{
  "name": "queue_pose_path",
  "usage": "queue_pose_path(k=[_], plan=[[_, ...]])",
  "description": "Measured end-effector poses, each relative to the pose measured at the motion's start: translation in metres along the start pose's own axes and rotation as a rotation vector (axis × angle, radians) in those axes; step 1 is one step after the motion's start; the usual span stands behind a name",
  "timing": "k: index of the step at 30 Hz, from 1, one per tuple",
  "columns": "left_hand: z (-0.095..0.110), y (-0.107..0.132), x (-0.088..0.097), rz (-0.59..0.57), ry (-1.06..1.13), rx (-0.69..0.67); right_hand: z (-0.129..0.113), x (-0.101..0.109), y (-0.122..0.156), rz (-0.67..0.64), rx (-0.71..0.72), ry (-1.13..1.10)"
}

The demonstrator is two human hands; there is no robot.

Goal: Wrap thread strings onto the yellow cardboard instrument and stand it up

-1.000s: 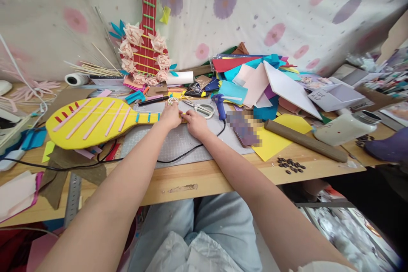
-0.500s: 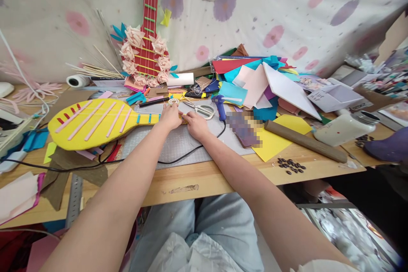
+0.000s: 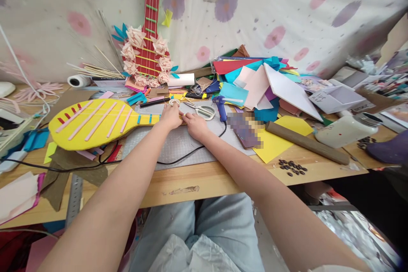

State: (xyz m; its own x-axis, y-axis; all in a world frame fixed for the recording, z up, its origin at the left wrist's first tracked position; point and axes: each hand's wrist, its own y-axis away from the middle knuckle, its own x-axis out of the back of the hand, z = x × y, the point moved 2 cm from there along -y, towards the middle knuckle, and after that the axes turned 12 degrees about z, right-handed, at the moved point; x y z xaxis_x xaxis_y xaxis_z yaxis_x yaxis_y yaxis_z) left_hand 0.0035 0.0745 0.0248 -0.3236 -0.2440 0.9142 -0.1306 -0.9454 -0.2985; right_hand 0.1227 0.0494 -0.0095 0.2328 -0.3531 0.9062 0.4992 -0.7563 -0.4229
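Observation:
A yellow foam guitar point(image 3: 92, 124) with pink strips and blue frets lies flat on a grey cutting mat point(image 3: 178, 144). My left hand point(image 3: 171, 117) rests closed on the guitar's neck near its right end. My right hand point(image 3: 195, 125) is right beside it, fingers curled and pressing on the same neck end. What the fingertips pinch is hidden. Scissors point(image 3: 204, 110) and a blue glue gun point(image 3: 219, 107) lie just beyond my right hand.
A red guitar with paper flowers point(image 3: 147, 51) leans on the cloth-covered wall. Coloured paper sheets point(image 3: 255, 80) pile up at the back right. A cardboard tube point(image 3: 306, 143), a white jar point(image 3: 347, 129), dark seeds point(image 3: 291, 166) and a black cable point(image 3: 95, 163) lie on the wooden table point(image 3: 191, 180).
Both hands stay on the yellow guitar's neck; only the view has shifted slightly.

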Motion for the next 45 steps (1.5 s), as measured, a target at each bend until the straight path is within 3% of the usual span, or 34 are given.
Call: queue_pose_path(k=[9, 19, 34, 45], plan=[[-0.006, -0.002, -0.004, 0.01, -0.043, 0.021, -0.002, 0.015, -0.013, -0.16, 0.103, 0.01], [-0.003, -0.001, -0.001, -0.001, 0.051, 0.034, 0.013, -0.006, 0.007, 0.066, 0.033, -0.154], [-0.008, 0.002, -0.002, -0.024, 0.109, 0.049, 0.011, 0.009, 0.001, -0.026, 0.001, -0.163], [-0.004, 0.004, 0.003, -0.057, 0.115, 0.015, 0.011, 0.008, 0.0, -0.021, 0.0, -0.161]])
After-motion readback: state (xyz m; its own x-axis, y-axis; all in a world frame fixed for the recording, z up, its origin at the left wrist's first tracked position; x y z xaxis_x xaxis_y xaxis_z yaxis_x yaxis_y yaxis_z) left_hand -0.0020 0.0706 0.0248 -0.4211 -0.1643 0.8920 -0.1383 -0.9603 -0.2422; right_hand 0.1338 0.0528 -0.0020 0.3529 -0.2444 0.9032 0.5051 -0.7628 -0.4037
